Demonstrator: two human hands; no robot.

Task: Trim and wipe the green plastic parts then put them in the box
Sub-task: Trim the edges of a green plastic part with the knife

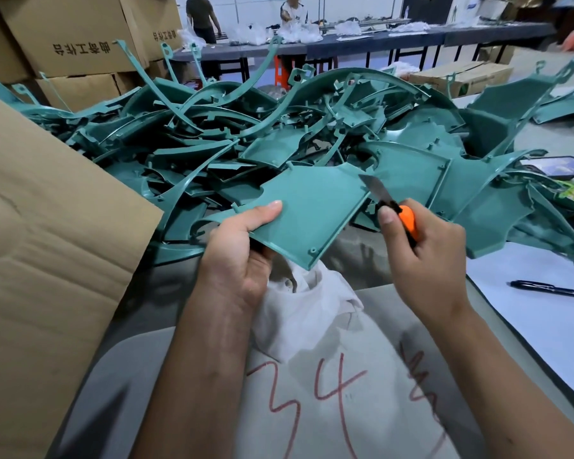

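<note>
My left hand point(239, 256) grips a flat green plastic panel point(309, 207) by its lower left edge, thumb on top, holding it tilted above the table. A white cloth point(299, 313) hangs from under the same hand. My right hand point(424, 256) holds an orange-handled knife point(406, 220), whose blade point(375, 188) touches the panel's upper right edge. Behind lies a big pile of green plastic parts point(246, 134). The flap of an open cardboard box point(47, 246) stands at my left.
A black pen point(550, 289) lies on white paper at the right. A phone point(557, 165) rests by the pile's right end. Stacked cartons point(77, 38) stand at the back left. Two people work at a long table point(378, 41) far behind.
</note>
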